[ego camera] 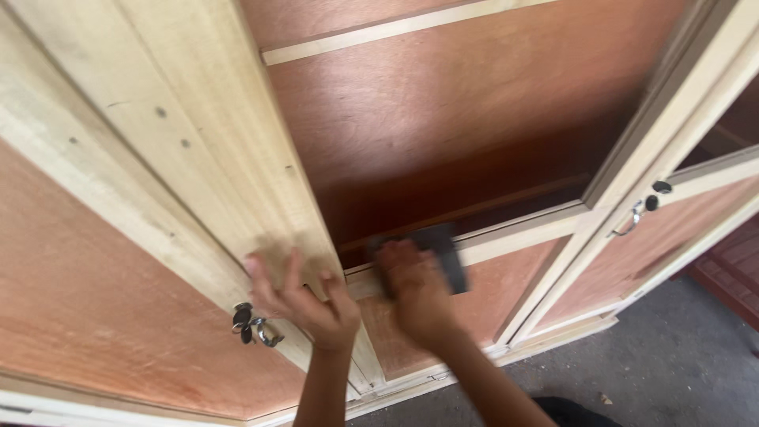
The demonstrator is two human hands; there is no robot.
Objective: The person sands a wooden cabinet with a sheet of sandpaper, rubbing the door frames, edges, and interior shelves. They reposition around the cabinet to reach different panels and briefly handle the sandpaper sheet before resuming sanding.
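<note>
My left hand (pixel 304 300) rests with fingers spread against the pale wooden edge of the open cabinet door (pixel 198 150), just right of its metal handle (pixel 251 326). My right hand (pixel 415 289) presses a dark sanding pad (pixel 444 251) onto the pale front rail (pixel 514 233) of the cabinet's lower part. The pad and hand are blurred by motion. Behind them the open cabinet shows a reddish-brown plywood back (pixel 443 103).
A second door (pixel 672 198) with a metal handle (pixel 639 213) stands to the right. Grey concrete floor (pixel 672 372) lies below at the right. A reddish wooden object (pixel 735 269) sits at the far right edge.
</note>
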